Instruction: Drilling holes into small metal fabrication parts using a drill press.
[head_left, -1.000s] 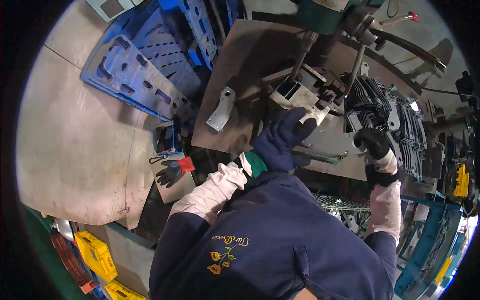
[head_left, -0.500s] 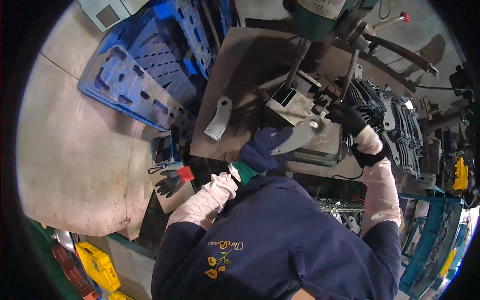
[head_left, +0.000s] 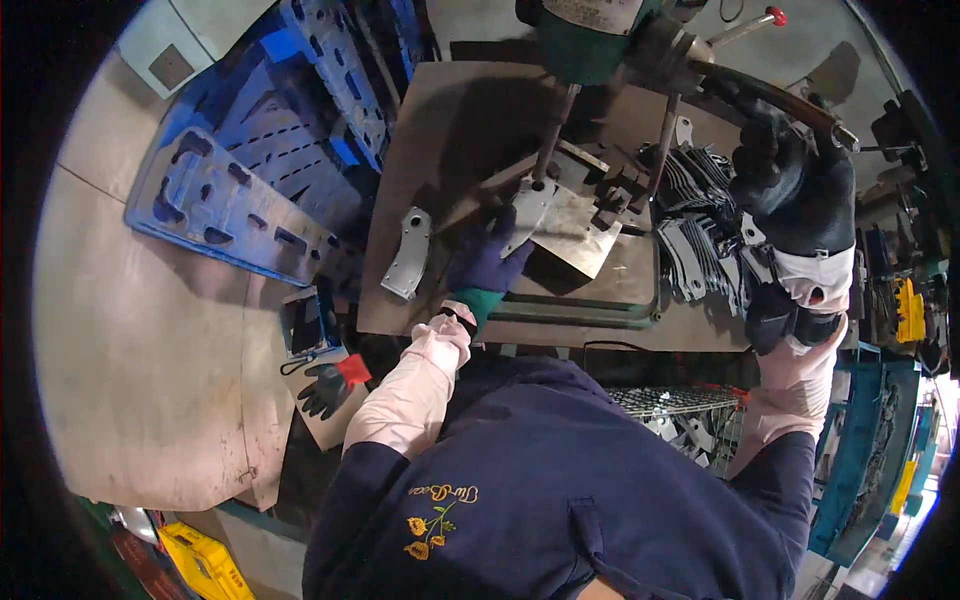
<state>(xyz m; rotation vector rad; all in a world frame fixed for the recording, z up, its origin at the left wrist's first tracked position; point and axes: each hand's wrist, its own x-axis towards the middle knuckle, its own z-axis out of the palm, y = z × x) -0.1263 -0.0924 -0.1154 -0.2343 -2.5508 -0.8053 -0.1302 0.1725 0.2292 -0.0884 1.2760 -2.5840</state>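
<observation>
My left hand (head_left: pixel 487 258), in a dark blue glove with a green cuff, grips the lower end of a flat grey metal plate (head_left: pixel 530 213). The plate's upper end rests on a metal block fixture (head_left: pixel 585 240), near the foot of a steel rod (head_left: pixel 556 135) below the green machine head (head_left: pixel 583 45). My right hand (head_left: pixel 797 190), in a black glove, is raised at the long dark lever (head_left: pixel 775 92) on the machine's right side. Its fingers are curled at the lever, partly hidden by it.
A similar plate (head_left: pixel 408 255) lies on the table (head_left: pixel 480 95) at left. Rows of stacked plates (head_left: pixel 700 245) fill its right side. Blue plastic pallets (head_left: pixel 230 205) stand left. A black and red glove (head_left: pixel 325 388) lies near my left forearm. A wire basket (head_left: pixel 680 402) holds more plates below.
My left hand has moved the plate left and up onto the fixture, turning it more upright. My right hand has left the fixture area and risen to the lever. The view has shifted slightly.
</observation>
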